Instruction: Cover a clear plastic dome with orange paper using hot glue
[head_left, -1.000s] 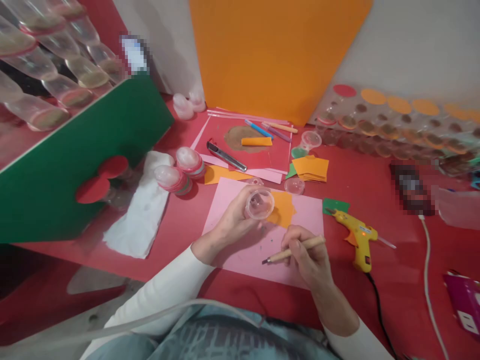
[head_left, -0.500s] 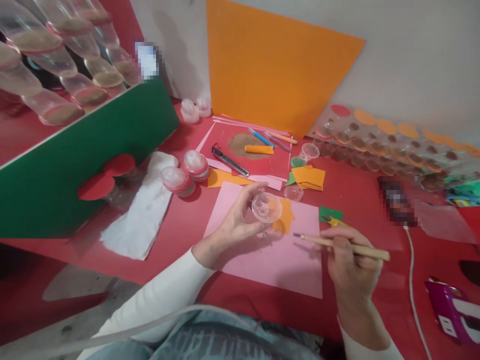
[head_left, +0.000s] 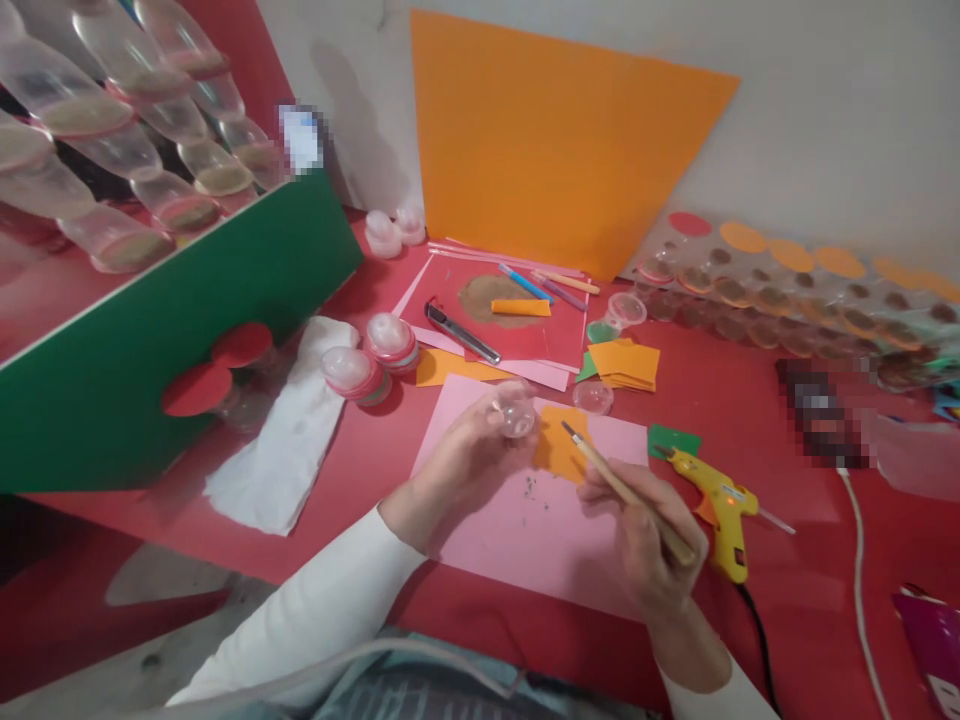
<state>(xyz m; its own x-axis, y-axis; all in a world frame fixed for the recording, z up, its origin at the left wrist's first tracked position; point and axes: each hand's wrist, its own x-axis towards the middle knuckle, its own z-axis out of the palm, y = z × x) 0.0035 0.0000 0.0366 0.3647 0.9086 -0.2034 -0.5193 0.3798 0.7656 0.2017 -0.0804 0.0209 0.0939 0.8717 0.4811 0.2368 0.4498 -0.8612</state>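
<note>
My left hand (head_left: 469, 445) is closed around a small clear plastic cup (head_left: 518, 416), which it holds tilted above a pink sheet (head_left: 487, 530). Between the fingers of my right hand (head_left: 660, 545) is a wooden-handled craft tool (head_left: 622, 487) with a narrow dark tip. That tip points up and left, apart from the cup, over an orange paper piece (head_left: 553, 445) on the sheet. Small dark bits (head_left: 529, 490) are scattered on the pink paper below. A clear round lid or cup (head_left: 592, 398) lies at the sheet's far edge.
A yellow glue gun (head_left: 724, 495) lies right of my hand beside a green card (head_left: 673, 441). Behind are a box cutter (head_left: 461, 332) and orange cards (head_left: 626, 365). Left are capped cups (head_left: 352, 372), a white cloth (head_left: 289, 440) and a green panel (head_left: 180, 330). A cable (head_left: 859, 570) runs at right.
The cup has turned in my left hand and shifted slightly left. My right hand has moved left and down with the craft tool, now angled more steeply, uncovering the glue gun.
</note>
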